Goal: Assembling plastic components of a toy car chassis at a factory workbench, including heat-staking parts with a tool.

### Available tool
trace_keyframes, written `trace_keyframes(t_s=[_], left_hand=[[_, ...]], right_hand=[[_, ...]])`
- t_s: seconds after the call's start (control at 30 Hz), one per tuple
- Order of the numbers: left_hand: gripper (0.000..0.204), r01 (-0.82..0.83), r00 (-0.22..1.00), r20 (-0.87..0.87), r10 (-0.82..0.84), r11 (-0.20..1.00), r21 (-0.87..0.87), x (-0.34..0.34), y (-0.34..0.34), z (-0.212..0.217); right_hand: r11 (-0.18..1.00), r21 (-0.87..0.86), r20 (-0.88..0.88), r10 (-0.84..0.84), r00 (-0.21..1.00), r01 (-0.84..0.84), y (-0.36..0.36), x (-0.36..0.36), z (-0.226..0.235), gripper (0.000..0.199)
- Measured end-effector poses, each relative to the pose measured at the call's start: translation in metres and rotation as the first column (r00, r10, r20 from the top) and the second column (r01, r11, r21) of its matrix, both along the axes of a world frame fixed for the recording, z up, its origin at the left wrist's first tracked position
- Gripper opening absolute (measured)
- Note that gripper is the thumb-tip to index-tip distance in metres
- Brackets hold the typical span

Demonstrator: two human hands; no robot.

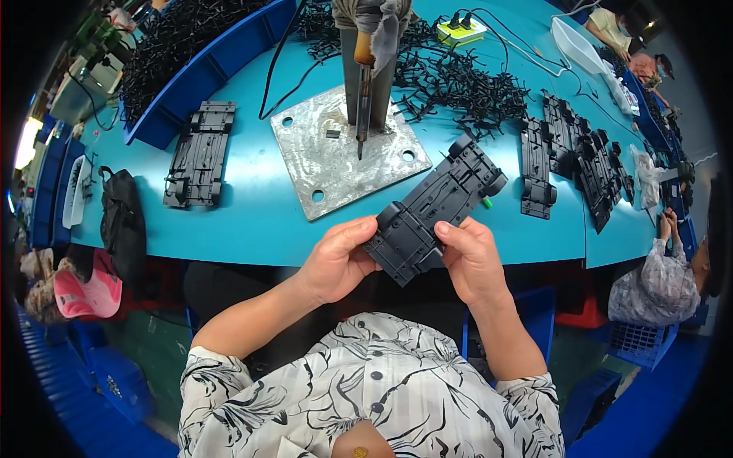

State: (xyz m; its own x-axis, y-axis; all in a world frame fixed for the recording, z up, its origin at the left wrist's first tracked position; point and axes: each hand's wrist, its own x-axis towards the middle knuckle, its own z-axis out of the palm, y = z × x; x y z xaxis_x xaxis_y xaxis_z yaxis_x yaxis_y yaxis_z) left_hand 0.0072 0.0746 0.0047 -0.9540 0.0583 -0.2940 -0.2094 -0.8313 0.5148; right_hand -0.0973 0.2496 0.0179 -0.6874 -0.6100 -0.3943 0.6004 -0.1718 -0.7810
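Between both hands I hold a black plastic toy car chassis (pixel 437 208), tilted with its far end to the upper right, over the table's front edge. My left hand (pixel 340 258) grips its near left corner, thumb on top. My right hand (pixel 472 258) grips its right side, with the thumb pressed on the face and the other fingers hidden beneath. Just beyond stands a soldering iron (pixel 364 99), mounted tip down on a metal post (pixel 353 76) that rises from a square steel plate (pixel 313 145). The tip hangs above the plate, apart from the chassis.
Another chassis (pixel 200 156) lies at left, and several more (pixel 538 168) lie at right. Small black parts (pixel 473 91) are heaped behind the plate and fill a blue bin (pixel 206 65). A power strip (pixel 460 30) with cords sits at the back. A co-worker (pixel 657 282) sits at right.
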Motion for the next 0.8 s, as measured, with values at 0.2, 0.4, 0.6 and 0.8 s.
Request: trace_keyframes(t_s=[0.2,0.4,0.6,0.8], left_hand=[[0.039,-0.015,1.0,-0.019,0.012,0.987,-0.159,0.002,-0.021,-0.006],[0.037,-0.108,0.994,-0.043,0.102,0.981,-0.162,0.001,-0.029,-0.015],[0.035,-0.162,0.987,-0.03,0.159,0.976,-0.146,0.0,-0.031,-0.018],[0.034,-0.168,0.986,-0.047,0.162,0.964,-0.206,-0.005,-0.041,-0.012]], right_hand=[[0.997,0.002,-0.036,0.074,0.997,-0.074,-0.019,-0.006,-0.003,0.019],[0.989,-0.03,-0.009,0.142,0.99,-0.142,-0.037,-0.013,-0.002,0.025],[0.981,-0.02,-0.027,0.195,0.98,-0.195,-0.042,-0.018,-0.007,0.025],[0.982,-0.065,-0.06,0.174,0.983,-0.177,-0.049,-0.016,-0.008,0.028]])
